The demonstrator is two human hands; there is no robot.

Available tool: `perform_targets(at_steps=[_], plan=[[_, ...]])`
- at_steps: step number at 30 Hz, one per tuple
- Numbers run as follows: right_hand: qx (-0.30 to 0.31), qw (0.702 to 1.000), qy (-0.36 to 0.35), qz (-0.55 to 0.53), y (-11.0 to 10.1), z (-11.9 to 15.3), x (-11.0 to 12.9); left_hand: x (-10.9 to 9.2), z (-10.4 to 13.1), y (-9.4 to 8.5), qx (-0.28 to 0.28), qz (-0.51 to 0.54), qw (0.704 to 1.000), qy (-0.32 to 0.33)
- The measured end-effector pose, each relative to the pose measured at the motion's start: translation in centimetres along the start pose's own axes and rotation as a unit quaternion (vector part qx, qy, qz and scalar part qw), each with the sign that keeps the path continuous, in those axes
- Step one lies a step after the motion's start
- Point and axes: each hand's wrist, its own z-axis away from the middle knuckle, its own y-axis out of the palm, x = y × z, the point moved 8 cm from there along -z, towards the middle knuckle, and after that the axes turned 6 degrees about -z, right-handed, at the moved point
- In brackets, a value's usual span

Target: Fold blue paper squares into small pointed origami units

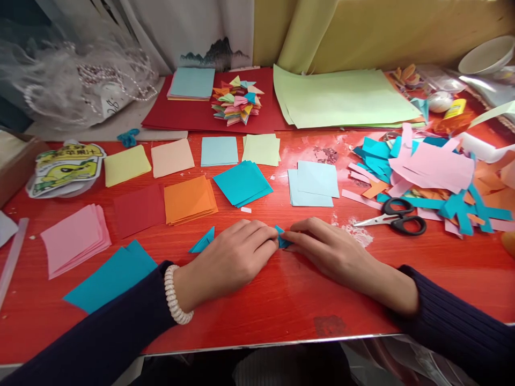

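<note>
Between my two hands, on the red table (257, 300), lies a small folded piece of blue paper (281, 240). My left hand (237, 249) is closed on its left side, the fingertips covering much of it. My right hand (325, 244) pinches the right side with thumb and fingers. Just left of my left hand rests another folded blue paper piece (203, 241), triangular and touched by nothing. Beyond the hands sit a stack of blue paper squares (243, 183) and a few pale blue sheets (314, 185). Larger blue sheets (112, 276) lie beside my left forearm.
Black-handled scissors (396, 217) lie right of my right hand, by a heap of paper scraps (432, 166). Orange (189, 199), red (139, 210) and pink (76, 238) paper stacks are at left. A multicoloured folded-paper model (238, 102) stands at the back, beside green sheets (346, 99).
</note>
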Motion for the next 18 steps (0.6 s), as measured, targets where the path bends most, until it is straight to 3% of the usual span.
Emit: perform_targets(at_steps=[10, 18], plan=[[0.003, 0.999, 0.039, -0.028, 0.07, -0.40, -0.21, -0.34, 0.01, 0.13, -0.001, 0.007, 0.999, 0.033], [0.014, 1.000, 0.009, -0.019, 0.48, -0.10, -0.05, -0.49, -0.02, -0.17, -0.006, -0.021, 0.999, 0.049]])
